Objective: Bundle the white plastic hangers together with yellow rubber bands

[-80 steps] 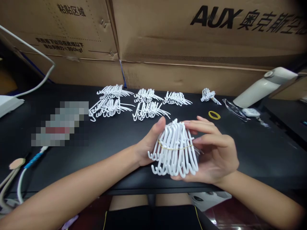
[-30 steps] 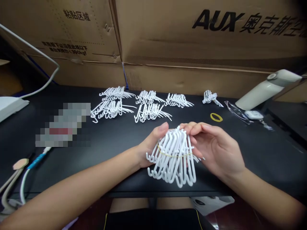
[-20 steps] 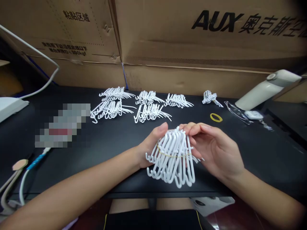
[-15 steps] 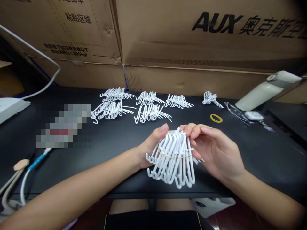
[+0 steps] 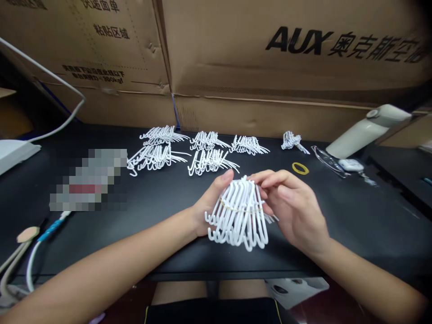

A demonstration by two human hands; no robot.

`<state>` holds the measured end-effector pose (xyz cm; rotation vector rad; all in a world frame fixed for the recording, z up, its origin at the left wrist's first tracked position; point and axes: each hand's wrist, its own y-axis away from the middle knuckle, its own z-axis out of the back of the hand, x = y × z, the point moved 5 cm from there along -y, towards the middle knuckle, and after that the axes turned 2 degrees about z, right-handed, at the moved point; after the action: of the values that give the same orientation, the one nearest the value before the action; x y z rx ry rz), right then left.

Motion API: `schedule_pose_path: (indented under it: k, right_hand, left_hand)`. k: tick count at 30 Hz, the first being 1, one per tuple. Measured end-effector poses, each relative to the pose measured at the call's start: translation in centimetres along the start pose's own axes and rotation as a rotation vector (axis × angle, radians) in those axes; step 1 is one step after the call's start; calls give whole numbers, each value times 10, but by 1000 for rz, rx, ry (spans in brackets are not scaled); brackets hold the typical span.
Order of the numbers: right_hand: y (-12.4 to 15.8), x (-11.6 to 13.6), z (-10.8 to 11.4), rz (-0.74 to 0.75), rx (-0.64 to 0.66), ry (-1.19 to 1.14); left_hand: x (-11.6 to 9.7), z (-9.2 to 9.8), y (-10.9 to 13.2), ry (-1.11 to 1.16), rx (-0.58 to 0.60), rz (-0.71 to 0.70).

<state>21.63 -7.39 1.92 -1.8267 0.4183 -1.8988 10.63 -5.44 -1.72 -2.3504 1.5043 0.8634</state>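
Note:
A bundle of white hooks (image 5: 236,216) is in my hands above the front of the desk, its curved ends pointing down towards me. A thin yellow rubber band (image 5: 241,208) runs across the bundle. My left hand (image 5: 211,204) grips the bundle from the left, thumb up along its side and the other fingers hidden behind. At the upper right of the bundle, my right hand (image 5: 293,204) has its bent fingertips against the hooks, partly behind them.
Several piles of white hooks (image 5: 211,160) lie at the back before cardboard boxes (image 5: 270,67). To the right are yellow rubber bands (image 5: 300,168), glasses (image 5: 327,161), an earphone case (image 5: 351,165) and a tilted bottle (image 5: 367,130). A blurred-out object (image 5: 91,180) with a cable (image 5: 50,230) lies left.
The bundle has risen slightly and shifted a little left in my hands. My right hand has moved left with it, its thumb now lower. The view has tilted slightly.

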Motion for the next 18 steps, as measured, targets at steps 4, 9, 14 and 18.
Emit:
schedule_pose_path:
  k: [4,9,14,18]
  right_hand:
    - [6,4,-14,289,141,387]
    - [5,-14,-12,285,102,558]
    - [-10,-33,-1,7,-41,301]
    - [-37,-40,33,-177,-330,73]
  left_hand:
    - [-9,6,-1,-31,-136,-123]
    - [-10,13,-4,-165,-293,-130]
    - [-8,15,-8,-276,-195,-82]
    - [-18,22,-8,-308,-226,-123]
